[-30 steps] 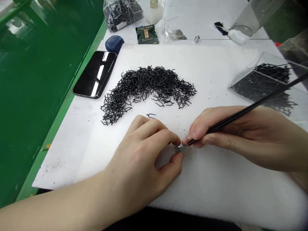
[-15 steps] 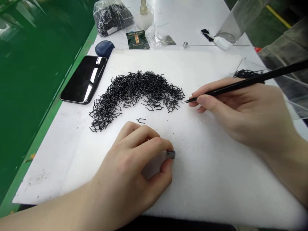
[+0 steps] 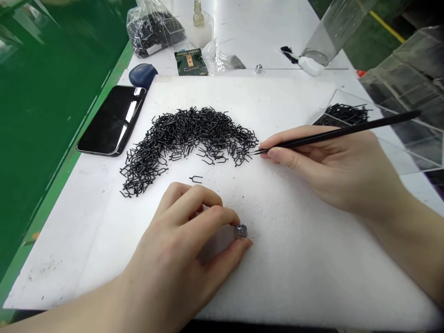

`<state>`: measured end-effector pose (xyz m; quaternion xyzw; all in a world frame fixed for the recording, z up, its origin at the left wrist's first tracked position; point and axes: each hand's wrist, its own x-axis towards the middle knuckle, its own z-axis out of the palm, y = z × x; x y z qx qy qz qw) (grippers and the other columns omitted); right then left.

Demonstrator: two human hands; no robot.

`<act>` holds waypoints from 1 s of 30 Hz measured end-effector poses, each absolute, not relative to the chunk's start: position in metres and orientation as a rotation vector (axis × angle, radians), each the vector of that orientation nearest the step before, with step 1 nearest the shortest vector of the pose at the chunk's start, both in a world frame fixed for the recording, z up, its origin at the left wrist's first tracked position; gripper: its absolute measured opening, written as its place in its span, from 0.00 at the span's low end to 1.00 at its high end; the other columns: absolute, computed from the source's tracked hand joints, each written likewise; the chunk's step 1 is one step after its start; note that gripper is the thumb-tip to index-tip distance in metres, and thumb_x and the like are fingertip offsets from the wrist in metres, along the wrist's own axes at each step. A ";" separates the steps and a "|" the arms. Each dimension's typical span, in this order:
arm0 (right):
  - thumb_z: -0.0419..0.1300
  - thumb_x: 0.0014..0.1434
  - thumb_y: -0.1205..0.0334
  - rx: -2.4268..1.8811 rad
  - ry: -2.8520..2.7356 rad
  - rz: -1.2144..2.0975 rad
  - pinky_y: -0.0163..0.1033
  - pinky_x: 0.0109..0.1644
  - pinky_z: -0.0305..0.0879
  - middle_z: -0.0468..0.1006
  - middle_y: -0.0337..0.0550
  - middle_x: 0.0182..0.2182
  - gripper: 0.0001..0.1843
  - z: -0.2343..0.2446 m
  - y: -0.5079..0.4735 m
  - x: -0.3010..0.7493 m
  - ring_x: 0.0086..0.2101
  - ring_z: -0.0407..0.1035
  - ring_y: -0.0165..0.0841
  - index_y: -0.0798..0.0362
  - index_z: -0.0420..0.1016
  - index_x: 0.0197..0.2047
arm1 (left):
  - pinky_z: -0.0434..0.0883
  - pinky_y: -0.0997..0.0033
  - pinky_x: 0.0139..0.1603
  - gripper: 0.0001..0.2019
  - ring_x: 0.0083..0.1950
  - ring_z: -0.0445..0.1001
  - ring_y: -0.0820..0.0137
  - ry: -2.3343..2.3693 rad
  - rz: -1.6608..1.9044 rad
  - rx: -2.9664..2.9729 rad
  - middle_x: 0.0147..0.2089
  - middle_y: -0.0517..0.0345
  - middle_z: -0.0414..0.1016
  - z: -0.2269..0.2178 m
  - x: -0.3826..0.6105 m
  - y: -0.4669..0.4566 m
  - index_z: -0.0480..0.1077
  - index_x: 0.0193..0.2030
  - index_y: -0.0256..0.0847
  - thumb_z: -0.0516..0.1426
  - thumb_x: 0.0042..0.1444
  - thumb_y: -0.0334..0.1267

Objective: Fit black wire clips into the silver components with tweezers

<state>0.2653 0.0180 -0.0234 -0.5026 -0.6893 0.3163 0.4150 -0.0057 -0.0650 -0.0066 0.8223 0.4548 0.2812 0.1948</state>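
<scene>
Between the thumb and index finger of my left hand is a small shiny metallic piece, resting low over the white foam sheet. Black tweezers are gripped in my right hand, their fine tips pointing left at the right end of a heap. That heap is an arc of many tiny black fork-shaped pieces. One loose black fork-shaped piece lies apart from it, just beyond my left fingers. Whether the tips hold a piece is too small to tell.
A phone and a dark blue rounded object lie at the left. Behind are a clear bag of black pieces, a green packet and a small bottle. A clear tray with black pieces sits at the right.
The tweezer tips have moved to the edge of the heap. My left thumb has straightened along the metallic piece. The whole view has shifted slightly.
</scene>
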 end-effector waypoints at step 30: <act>0.76 0.75 0.65 -0.744 -2.074 1.354 0.38 0.49 0.91 0.95 0.36 0.45 0.13 -0.002 0.000 0.270 0.45 0.92 0.38 0.33 0.95 0.53 | 0.85 0.64 0.55 0.07 0.50 0.82 0.63 1.206 0.798 2.254 0.47 0.54 0.89 -0.003 -0.002 -0.064 0.91 0.51 0.41 0.68 0.75 0.29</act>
